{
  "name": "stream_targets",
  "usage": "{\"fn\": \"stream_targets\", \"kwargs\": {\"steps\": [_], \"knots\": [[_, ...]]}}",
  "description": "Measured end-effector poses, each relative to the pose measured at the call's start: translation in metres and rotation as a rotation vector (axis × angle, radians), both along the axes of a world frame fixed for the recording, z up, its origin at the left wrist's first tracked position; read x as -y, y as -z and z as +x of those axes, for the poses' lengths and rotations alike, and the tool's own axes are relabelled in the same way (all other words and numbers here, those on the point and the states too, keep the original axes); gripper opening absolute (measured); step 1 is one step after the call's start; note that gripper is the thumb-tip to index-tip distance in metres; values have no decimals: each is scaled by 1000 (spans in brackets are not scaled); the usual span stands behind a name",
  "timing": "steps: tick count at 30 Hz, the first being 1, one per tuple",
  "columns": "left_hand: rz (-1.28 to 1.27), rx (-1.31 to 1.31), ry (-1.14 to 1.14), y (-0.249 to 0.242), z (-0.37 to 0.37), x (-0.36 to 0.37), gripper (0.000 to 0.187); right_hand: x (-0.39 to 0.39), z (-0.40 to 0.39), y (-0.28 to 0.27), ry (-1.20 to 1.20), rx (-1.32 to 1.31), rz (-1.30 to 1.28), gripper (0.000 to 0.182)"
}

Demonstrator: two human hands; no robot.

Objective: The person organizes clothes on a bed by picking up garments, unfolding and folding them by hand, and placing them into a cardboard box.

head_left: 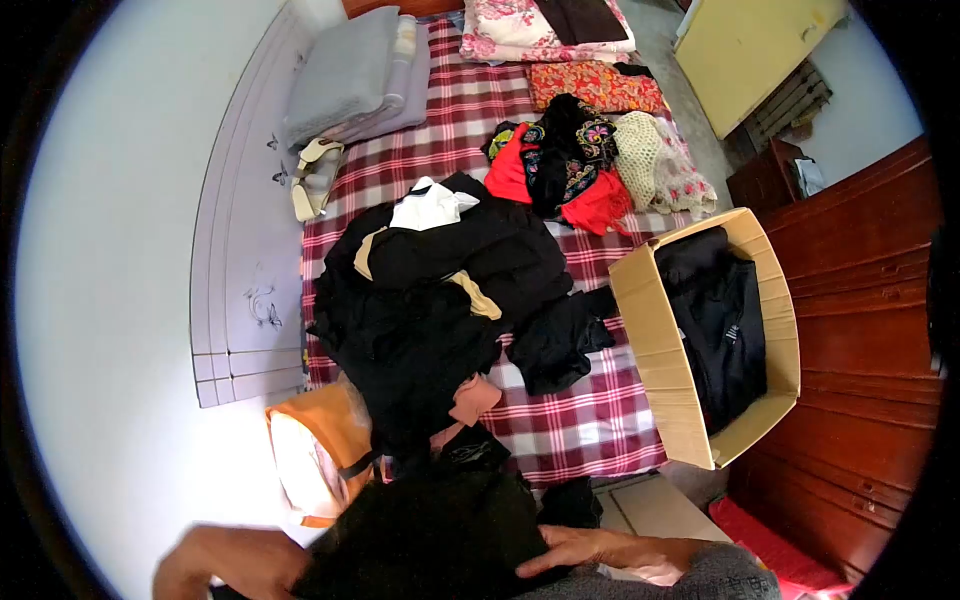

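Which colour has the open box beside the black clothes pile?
The cardboard box is light brown, seen best in the head view.

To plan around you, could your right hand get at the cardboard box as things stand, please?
Probably yes, though the right hand is on black cloth; nothing visible blocks the open cardboard box.
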State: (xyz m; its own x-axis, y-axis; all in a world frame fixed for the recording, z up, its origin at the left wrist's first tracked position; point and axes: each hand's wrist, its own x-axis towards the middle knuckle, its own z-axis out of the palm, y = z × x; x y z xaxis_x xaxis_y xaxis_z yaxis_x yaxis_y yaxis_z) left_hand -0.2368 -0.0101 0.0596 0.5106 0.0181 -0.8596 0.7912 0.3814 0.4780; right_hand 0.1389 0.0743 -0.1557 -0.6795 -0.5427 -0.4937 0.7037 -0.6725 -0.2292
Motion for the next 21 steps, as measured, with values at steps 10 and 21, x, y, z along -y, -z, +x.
{"fn": "stream_targets", "kwargs": {"steps": [10,21], "knots": [[1054,-578,-119,166,-168,-167,44,-185,-164,84,1019,-144,1018,47],[1106,-919,-81,268,-190,-196,37,-283,-215,170,959,-76,993,32]]}}
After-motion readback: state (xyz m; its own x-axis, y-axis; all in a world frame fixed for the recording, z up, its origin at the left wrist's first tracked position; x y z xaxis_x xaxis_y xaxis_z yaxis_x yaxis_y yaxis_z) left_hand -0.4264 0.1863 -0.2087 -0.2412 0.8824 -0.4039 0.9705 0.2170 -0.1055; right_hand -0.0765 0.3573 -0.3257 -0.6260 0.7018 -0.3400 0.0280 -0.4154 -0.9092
